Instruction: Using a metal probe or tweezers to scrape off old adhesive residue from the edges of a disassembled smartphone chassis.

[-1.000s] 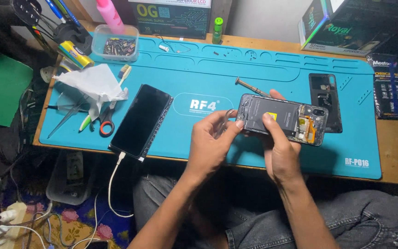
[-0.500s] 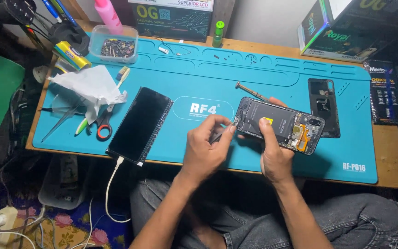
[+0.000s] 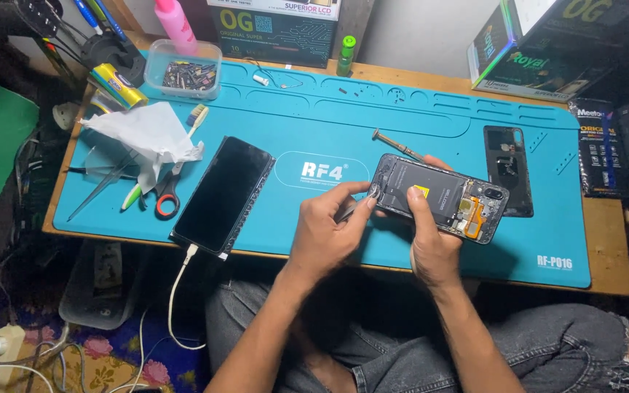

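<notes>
Head view: an opened phone (image 3: 440,198), its back removed so that the battery and orange flex parts are exposed, is held just above the blue work mat (image 3: 314,109) toward the right part of the desk's near edge. The phone is gripped by the right hand (image 3: 431,244) from below, the thumb pressed on the battery and the fingers curled round the far edge, so the grip is closed on it. A thin metal tool (image 3: 349,211) is pinched in the closed grip of the left hand (image 3: 325,233), and its tip is set at the phone's left end. A detached black back cover (image 3: 508,169) is laid flat on the mat just beyond the phone, toward the right edge. A second phone (image 3: 222,194) with a dark screen is placed left of centre, with a white cable (image 3: 176,291) plugged in at the near edge. Scissors (image 3: 165,195) and crumpled white tissue (image 3: 140,135) are seen near the left edge, and a clear box (image 3: 183,70) of small parts at the far left corner.
</notes>
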